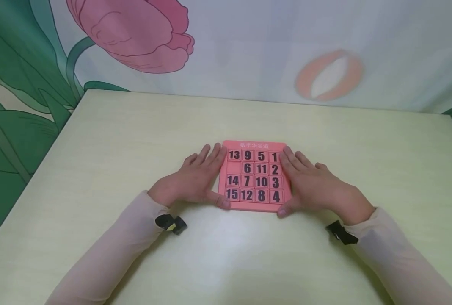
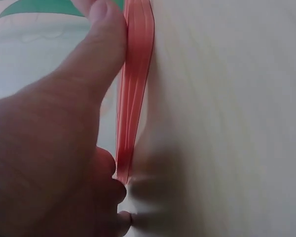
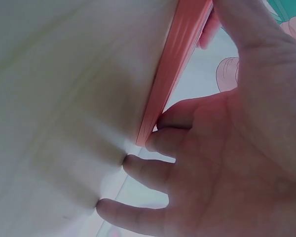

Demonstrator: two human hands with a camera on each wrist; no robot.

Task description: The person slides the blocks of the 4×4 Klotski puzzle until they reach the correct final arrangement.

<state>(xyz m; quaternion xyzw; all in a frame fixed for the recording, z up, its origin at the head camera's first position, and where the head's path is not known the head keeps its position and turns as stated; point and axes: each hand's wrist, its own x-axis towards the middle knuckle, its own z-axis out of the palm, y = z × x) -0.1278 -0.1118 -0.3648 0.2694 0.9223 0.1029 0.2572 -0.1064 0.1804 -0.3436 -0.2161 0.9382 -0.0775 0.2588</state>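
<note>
A pink number slide puzzle (image 1: 254, 206) lies flat on the table, its black-numbered tiles facing up. The top row reads 13, 9, 5, 1. One gap shows at the left of the second row, beside the 6. Along the puzzle's left side rests my left hand (image 1: 195, 180), fingers extended at the upper corner and thumb at the lower one. My right hand (image 1: 313, 184) touches the opposite side in the same way, its fingers nearly straight. Both wrist views show the puzzle's side edge (image 2: 137, 74) against the fingers; the right hand's outer fingertips (image 3: 133, 163) touch the table.
The pale yellow-green table (image 1: 226, 262) extends around the puzzle on all sides. Behind its far edge hangs a white curtain (image 1: 249, 51) printed with a pink flower (image 1: 134, 34) and green leaves. Black straps (image 1: 342, 233) show at both sleeve cuffs.
</note>
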